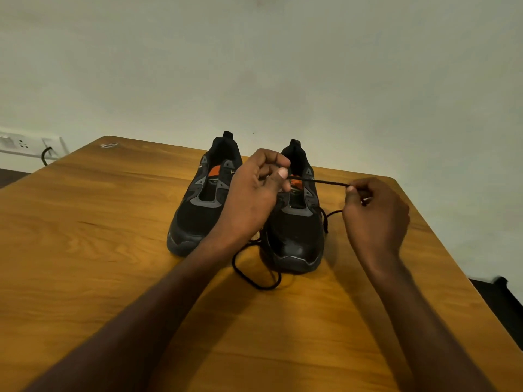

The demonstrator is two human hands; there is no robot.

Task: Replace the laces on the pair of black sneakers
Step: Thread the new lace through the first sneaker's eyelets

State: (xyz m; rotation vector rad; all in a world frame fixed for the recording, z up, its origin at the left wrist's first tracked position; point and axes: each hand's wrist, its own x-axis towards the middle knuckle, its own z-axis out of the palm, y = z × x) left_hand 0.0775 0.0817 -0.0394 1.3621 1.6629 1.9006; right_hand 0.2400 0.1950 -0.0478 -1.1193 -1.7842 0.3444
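Both hands pinch one black lace taut above two sneakers.

A wooden table fills the near view, with a small pale mark at its far left corner. On the plain wall behind, far left, a white socket strip holds a dark cable.

Wooden table bearing sneakers, lace

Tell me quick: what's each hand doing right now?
Left hand: closed, fingers pinching one end of the black lace.
Right hand: closed, pinching the same lace, stretched taut between both.
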